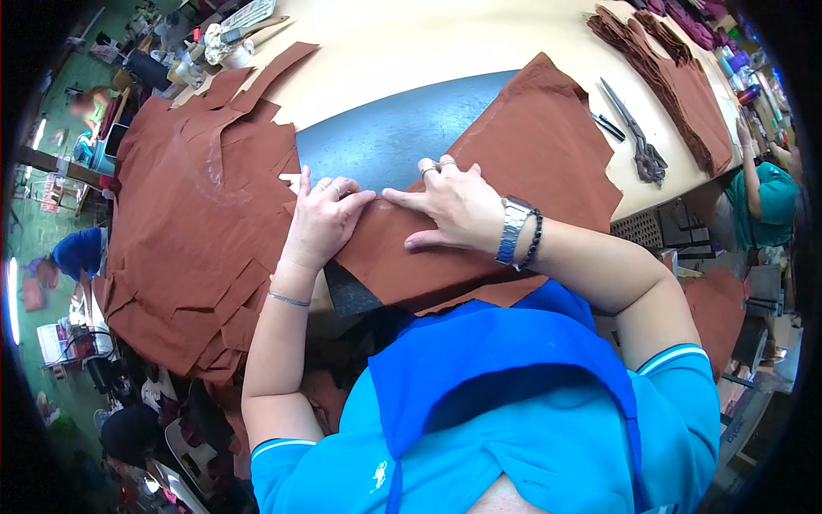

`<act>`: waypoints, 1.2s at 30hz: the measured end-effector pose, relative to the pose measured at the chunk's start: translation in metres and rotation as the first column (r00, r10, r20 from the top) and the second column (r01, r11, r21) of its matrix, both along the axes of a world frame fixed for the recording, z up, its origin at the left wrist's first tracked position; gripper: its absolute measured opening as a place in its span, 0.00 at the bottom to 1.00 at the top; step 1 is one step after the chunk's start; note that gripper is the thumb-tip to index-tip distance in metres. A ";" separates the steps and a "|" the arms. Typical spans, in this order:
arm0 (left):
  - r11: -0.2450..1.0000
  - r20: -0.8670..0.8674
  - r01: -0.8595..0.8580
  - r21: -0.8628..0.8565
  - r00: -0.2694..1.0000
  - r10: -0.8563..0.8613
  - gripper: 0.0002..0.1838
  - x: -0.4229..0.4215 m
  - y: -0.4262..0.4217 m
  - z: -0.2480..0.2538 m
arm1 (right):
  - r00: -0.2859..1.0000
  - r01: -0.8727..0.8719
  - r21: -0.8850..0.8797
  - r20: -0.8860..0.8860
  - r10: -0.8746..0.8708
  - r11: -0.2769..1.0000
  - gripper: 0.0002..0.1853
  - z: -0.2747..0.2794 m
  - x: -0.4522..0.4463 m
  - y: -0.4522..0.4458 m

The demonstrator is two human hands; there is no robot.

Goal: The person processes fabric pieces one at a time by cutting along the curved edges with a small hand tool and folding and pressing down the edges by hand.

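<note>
A reddish-brown fabric piece [539, 163] lies partly over a dark, smooth board [385, 128] in front of me. My left hand [324, 218] is at the left end of the piece, its thumb and fingers pinched on the fabric's edge. My right hand [454, 206] rests on top of the same piece with its fingers spread, the index fingertip close to my left fingertips. The fabric's near edge hangs toward my blue apron [505, 343]. Close beside my left hand lies a large layered pile of reddish-brown fabric pieces [188, 231].
Scissors [635, 133] and a dark pen-like tool [609, 128] lie on the pale table [377, 38] to the right. Beyond them is a folded stack of brown fabric [676, 94]. A brush [253, 30] and containers stand at the back left. A person in green [762, 206] is at far right.
</note>
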State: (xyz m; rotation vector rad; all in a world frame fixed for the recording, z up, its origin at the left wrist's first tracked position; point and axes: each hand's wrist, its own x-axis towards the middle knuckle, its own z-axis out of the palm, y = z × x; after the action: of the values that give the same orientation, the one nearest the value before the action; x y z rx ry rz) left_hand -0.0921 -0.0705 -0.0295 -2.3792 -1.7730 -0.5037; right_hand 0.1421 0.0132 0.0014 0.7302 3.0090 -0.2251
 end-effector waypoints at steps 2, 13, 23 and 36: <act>1.000 -0.002 -0.021 -0.010 1.000 0.021 0.08 0.000 -0.001 -0.001 | 0.998 0.012 0.024 0.055 -0.013 1.000 0.42 0.004 -0.008 -0.004; 0.935 0.064 -0.331 0.127 0.943 0.325 0.12 0.023 -0.029 0.016 | 0.958 -0.161 0.043 -0.234 0.166 0.986 0.36 -0.018 0.055 0.049; 0.877 0.233 -0.474 -0.078 0.847 0.478 0.19 0.083 -0.092 0.008 | 0.966 0.097 -0.047 -0.235 -0.105 0.994 0.40 -0.041 0.050 0.008; 0.979 0.710 -0.204 0.013 -0.687 -0.153 0.22 -0.044 -0.185 0.035 | 0.816 -0.028 -0.225 -0.568 -0.108 0.974 0.28 -0.007 0.035 0.036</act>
State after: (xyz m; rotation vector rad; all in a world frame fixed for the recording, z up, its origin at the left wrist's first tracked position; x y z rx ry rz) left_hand -0.1361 -0.2557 0.0059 -0.5502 -1.3236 -3.7716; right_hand 0.1766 0.0497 -0.0056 0.8258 3.4278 -0.9380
